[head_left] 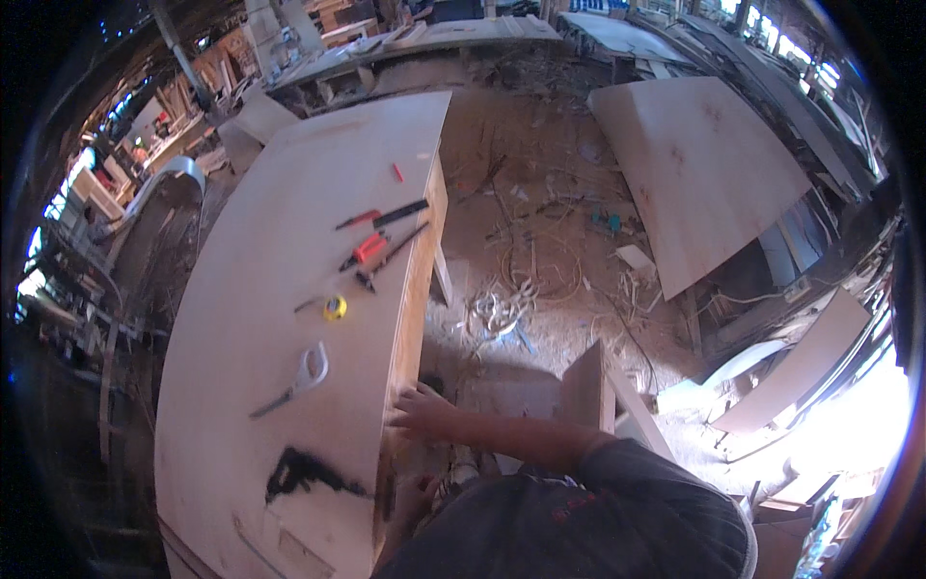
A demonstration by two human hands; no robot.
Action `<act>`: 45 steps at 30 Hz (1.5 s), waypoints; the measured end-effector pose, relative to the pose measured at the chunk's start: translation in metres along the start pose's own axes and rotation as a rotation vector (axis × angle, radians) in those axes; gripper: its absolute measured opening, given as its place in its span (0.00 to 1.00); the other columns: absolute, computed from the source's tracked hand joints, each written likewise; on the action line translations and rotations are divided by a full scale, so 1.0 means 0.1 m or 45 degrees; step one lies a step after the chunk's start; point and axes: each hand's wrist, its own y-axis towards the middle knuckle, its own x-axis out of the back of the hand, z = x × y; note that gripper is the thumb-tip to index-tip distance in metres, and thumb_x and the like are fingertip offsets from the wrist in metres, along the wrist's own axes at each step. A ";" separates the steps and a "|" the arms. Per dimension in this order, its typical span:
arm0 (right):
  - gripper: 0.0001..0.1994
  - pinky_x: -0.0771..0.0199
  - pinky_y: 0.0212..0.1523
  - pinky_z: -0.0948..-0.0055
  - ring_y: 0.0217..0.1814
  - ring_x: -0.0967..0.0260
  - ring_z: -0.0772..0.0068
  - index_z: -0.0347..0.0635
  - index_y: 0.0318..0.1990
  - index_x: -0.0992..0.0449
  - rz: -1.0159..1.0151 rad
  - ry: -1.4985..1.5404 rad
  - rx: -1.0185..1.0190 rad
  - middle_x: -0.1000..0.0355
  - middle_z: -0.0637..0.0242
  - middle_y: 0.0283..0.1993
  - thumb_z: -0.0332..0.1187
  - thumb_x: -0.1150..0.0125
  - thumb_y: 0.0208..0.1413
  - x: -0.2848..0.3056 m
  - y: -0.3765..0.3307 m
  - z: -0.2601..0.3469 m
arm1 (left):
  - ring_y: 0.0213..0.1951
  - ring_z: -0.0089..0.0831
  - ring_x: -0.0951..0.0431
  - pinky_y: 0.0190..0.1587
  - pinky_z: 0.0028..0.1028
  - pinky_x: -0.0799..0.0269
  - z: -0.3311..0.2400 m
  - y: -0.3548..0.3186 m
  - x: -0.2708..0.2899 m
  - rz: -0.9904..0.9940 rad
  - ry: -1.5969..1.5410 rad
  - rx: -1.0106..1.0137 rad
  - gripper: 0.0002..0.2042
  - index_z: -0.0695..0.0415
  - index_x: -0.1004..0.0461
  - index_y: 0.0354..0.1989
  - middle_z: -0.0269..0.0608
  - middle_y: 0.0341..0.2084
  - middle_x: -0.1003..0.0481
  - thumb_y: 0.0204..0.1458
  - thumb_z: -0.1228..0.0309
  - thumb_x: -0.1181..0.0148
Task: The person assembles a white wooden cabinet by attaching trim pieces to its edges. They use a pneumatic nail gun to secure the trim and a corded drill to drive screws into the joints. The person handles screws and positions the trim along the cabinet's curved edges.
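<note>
My right hand (422, 413) lies on the near right edge of a long pale plywood-topped bench (260, 241), fingers spread and holding nothing. Lower down, my left hand (415, 497) shows only in part beside the bench's side, its fingers hidden. On the top near the hands lies a black hand tool (304, 475), its kind unclear. Beyond it are a white-handled tool with a dark blade (311, 369) and a yellow tape measure (334, 308). Farther along rest a red-handled tool (368, 248), a thin dark long-handled tool (394, 255), a red-and-black tool (386, 214) and a small red stick (396, 173).
Right of the bench, the dusty floor carries a heap of pale strips (502, 311) and loose cords. A large plywood sheet (699, 164) leans at the far right. An upright wooden piece (586, 386) stands near my right arm. Stacked boards (463, 31) line the back.
</note>
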 end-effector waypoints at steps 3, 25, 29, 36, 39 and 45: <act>0.13 0.32 0.64 0.50 0.65 0.33 0.60 0.57 0.50 0.20 0.392 0.104 -0.352 0.27 0.69 0.56 0.42 0.39 0.59 -0.41 -0.92 -0.80 | 0.39 0.38 0.14 0.45 0.37 0.20 -0.29 0.48 0.29 0.044 -0.094 0.069 0.15 0.62 0.16 0.42 0.49 0.37 0.15 0.59 0.62 0.33; 0.18 0.23 0.60 0.59 0.54 0.21 0.49 0.47 0.53 0.16 -0.469 0.782 -2.691 0.19 0.51 0.53 0.40 0.33 0.56 0.36 -4.16 -2.59 | 0.47 0.38 0.16 0.53 0.34 0.24 -1.96 5.20 0.01 0.774 0.203 0.081 0.21 0.66 0.19 0.52 0.52 0.44 0.16 0.59 0.59 0.34; 0.17 0.23 0.59 0.59 0.55 0.21 0.50 0.46 0.52 0.16 -0.704 0.812 -3.016 0.18 0.51 0.53 0.39 0.32 0.56 0.10 -3.93 -2.31 | 0.43 0.35 0.17 0.49 0.33 0.24 -2.11 6.14 -0.17 1.070 0.463 0.086 0.19 0.65 0.18 0.49 0.49 0.39 0.17 0.59 0.61 0.33; 0.15 0.21 0.57 0.59 0.52 0.19 0.51 0.45 0.50 0.15 -1.174 0.768 -3.446 0.18 0.51 0.49 0.38 0.33 0.56 0.02 -3.21 -2.13 | 0.27 0.25 0.21 0.32 0.29 0.26 -3.72 7.90 -0.44 0.950 0.725 -0.392 0.12 0.64 0.17 0.38 0.40 0.25 0.18 0.59 0.65 0.31; 0.15 0.21 0.56 0.58 0.51 0.19 0.51 0.44 0.49 0.15 -1.216 0.611 -3.522 0.18 0.51 0.48 0.37 0.34 0.57 0.04 -3.08 -2.25 | 0.22 0.21 0.26 0.27 0.26 0.30 -4.72 8.19 -0.84 0.815 0.565 -0.586 0.08 0.62 0.19 0.32 0.34 0.20 0.22 0.58 0.70 0.31; 0.16 0.22 0.59 0.60 0.51 0.19 0.51 0.42 0.51 0.15 -1.251 0.572 -3.669 0.17 0.50 0.47 0.37 0.36 0.57 -0.02 -3.62 -2.54 | 0.26 0.18 0.27 0.31 0.22 0.31 -6.72 7.82 -2.00 1.033 0.200 -0.897 0.05 0.61 0.19 0.35 0.30 0.25 0.24 0.60 0.72 0.33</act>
